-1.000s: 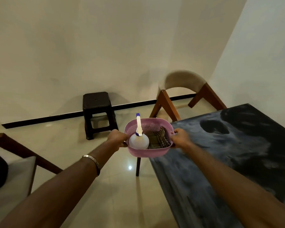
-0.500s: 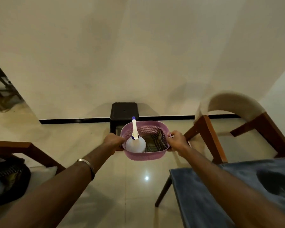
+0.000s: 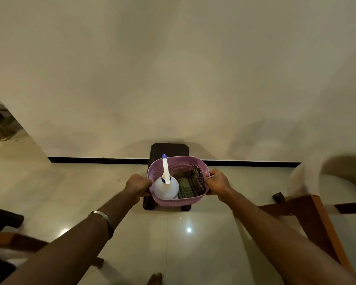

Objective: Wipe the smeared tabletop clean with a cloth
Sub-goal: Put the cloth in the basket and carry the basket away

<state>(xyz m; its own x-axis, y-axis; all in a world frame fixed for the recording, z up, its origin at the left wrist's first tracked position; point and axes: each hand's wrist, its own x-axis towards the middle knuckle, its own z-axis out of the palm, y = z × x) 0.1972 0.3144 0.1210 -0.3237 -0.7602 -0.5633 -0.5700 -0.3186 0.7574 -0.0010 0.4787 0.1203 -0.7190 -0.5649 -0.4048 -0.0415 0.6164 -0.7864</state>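
A pink basket (image 3: pixel 178 199) is held out at arm's length, gripped at its side rims by the left hand (image 3: pixel 137 187) and the right hand (image 3: pixel 217 183), fingers curled over the edges. Inside, a folded checked cloth (image 3: pixel 190 185) lies toward the right hand, beside an upright white spray bottle (image 3: pixel 166 187) nearer the left. A dark stool (image 3: pixel 169 150) is seen beneath and beyond the basket, against the wall. If the basket is tilted, the tall bottle may be toppled. No tabletop is shown.
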